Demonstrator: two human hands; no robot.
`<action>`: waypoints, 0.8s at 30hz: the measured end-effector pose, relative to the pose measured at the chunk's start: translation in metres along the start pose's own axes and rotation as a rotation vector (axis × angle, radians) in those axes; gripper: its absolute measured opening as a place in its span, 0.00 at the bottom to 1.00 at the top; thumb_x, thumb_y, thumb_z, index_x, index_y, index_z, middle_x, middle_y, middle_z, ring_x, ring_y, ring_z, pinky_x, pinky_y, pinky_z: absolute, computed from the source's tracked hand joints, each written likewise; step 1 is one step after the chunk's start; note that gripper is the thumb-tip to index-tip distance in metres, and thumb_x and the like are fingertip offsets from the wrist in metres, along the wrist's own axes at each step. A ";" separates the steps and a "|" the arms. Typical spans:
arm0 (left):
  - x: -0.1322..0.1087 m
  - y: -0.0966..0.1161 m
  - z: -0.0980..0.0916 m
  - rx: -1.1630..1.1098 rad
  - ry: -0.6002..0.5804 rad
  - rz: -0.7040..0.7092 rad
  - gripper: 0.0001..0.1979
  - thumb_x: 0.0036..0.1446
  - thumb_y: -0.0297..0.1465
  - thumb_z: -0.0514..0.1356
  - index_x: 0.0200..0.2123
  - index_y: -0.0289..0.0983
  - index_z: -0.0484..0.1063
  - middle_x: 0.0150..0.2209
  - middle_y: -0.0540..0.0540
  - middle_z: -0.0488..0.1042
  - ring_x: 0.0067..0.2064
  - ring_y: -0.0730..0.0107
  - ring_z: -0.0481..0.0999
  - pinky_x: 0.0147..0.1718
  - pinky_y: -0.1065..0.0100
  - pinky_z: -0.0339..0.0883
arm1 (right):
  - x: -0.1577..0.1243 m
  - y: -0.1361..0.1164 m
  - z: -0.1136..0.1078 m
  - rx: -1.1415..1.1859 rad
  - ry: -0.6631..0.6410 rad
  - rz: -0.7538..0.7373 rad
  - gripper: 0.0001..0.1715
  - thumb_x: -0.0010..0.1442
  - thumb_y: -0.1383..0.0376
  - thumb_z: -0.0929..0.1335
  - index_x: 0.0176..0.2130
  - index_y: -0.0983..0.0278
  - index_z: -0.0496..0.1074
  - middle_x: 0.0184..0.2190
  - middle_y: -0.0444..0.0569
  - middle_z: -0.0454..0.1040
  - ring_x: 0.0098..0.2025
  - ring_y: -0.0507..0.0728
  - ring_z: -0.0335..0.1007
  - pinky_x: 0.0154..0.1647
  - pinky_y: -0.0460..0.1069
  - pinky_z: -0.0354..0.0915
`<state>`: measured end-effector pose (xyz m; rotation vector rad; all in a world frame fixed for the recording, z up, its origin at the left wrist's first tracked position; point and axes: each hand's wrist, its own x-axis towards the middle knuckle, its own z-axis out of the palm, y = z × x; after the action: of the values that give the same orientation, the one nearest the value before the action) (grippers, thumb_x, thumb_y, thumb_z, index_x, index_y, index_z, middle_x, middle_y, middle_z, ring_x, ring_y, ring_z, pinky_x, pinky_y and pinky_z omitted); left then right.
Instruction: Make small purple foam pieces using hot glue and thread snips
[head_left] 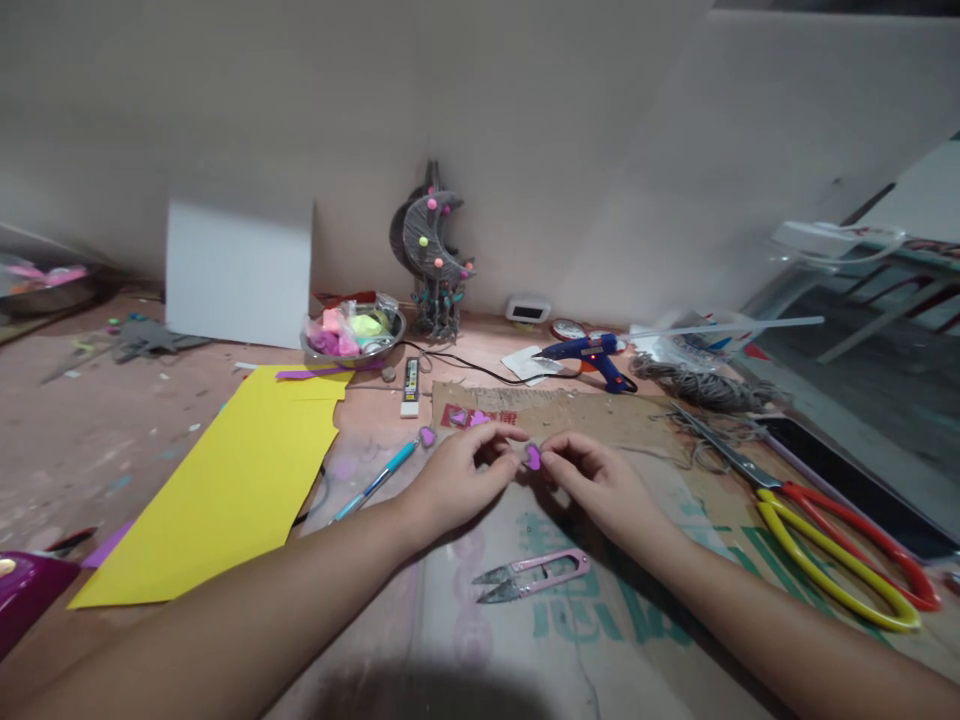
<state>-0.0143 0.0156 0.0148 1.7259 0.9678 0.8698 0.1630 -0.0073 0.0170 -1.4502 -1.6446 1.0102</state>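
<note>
A small purple heart-shaped piece with a grey edge [533, 458] is pinched between the thumb and fingers of my right hand [600, 478]. My left hand [469, 472] is closed in a loose pinch at the heart's left side; whatever its fingertips hold is too small to make out. Just beyond the left hand lie more small purple pieces [478, 418], and a grey-edged purple heart [427, 436] rests by the tip of a blue pen [376, 480]. Pink thread snips [531, 576] lie on the cardboard [517, 660], nearer to me than both hands.
Large red-and-yellow-handled scissors [832, 540], a phone [855, 480] and grey cord [701, 385] are on the right. A blue glue gun [592, 355] sits behind. Yellow paper [217, 480] and a metal bowl [397, 335] lie left. A grey moon ornament [435, 240] stands against the wall.
</note>
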 end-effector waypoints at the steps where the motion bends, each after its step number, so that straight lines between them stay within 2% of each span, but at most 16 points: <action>1: 0.000 0.000 -0.001 0.022 0.007 0.003 0.13 0.55 0.31 0.55 0.42 0.34 0.72 0.34 0.46 0.75 0.37 0.68 0.73 0.38 0.68 0.66 | 0.000 0.000 0.000 -0.008 -0.008 -0.003 0.12 0.57 0.58 0.64 0.31 0.65 0.69 0.25 0.45 0.69 0.27 0.51 0.64 0.29 0.46 0.61; 7: 0.001 -0.004 -0.002 0.116 -0.013 0.105 0.10 0.55 0.34 0.56 0.36 0.37 0.75 0.35 0.47 0.77 0.38 0.68 0.73 0.40 0.68 0.64 | 0.000 0.001 0.000 -0.096 -0.037 -0.034 0.11 0.57 0.59 0.64 0.30 0.64 0.69 0.25 0.45 0.70 0.29 0.53 0.65 0.31 0.46 0.61; 11: 0.002 -0.006 -0.003 0.135 -0.025 0.118 0.10 0.57 0.33 0.55 0.31 0.36 0.74 0.31 0.48 0.76 0.36 0.70 0.73 0.38 0.70 0.63 | -0.001 -0.001 -0.001 -0.108 -0.057 -0.038 0.11 0.57 0.60 0.64 0.30 0.64 0.69 0.25 0.45 0.71 0.28 0.53 0.65 0.30 0.46 0.61; 16: 0.001 -0.005 -0.003 0.112 -0.033 0.123 0.11 0.58 0.33 0.53 0.30 0.36 0.73 0.30 0.49 0.75 0.35 0.71 0.73 0.36 0.71 0.63 | -0.001 -0.003 0.000 -0.095 -0.066 -0.045 0.11 0.57 0.59 0.64 0.30 0.64 0.69 0.24 0.45 0.70 0.27 0.52 0.65 0.27 0.46 0.61; 19: 0.000 -0.005 -0.003 0.110 -0.027 0.110 0.10 0.57 0.33 0.54 0.29 0.36 0.73 0.29 0.49 0.75 0.34 0.71 0.72 0.34 0.72 0.63 | -0.002 -0.003 0.001 -0.113 -0.082 -0.081 0.12 0.58 0.58 0.63 0.29 0.64 0.69 0.24 0.45 0.70 0.28 0.52 0.65 0.29 0.46 0.62; 21: 0.000 -0.005 -0.003 0.110 -0.002 0.087 0.10 0.57 0.33 0.54 0.29 0.36 0.72 0.29 0.49 0.74 0.33 0.71 0.72 0.33 0.72 0.62 | -0.004 -0.004 0.000 -0.138 -0.042 -0.112 0.12 0.59 0.58 0.63 0.31 0.64 0.68 0.25 0.45 0.70 0.29 0.53 0.65 0.31 0.46 0.62; 24: 0.001 -0.004 -0.003 0.075 0.040 0.037 0.11 0.57 0.34 0.54 0.29 0.35 0.73 0.28 0.49 0.75 0.32 0.70 0.72 0.33 0.71 0.63 | -0.004 -0.009 -0.010 -0.204 0.181 -0.222 0.10 0.60 0.58 0.62 0.32 0.62 0.64 0.26 0.44 0.66 0.28 0.52 0.63 0.29 0.46 0.61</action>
<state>-0.0178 0.0189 0.0117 1.8007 1.0089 0.9057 0.1688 -0.0103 0.0296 -1.4048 -1.7672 0.5854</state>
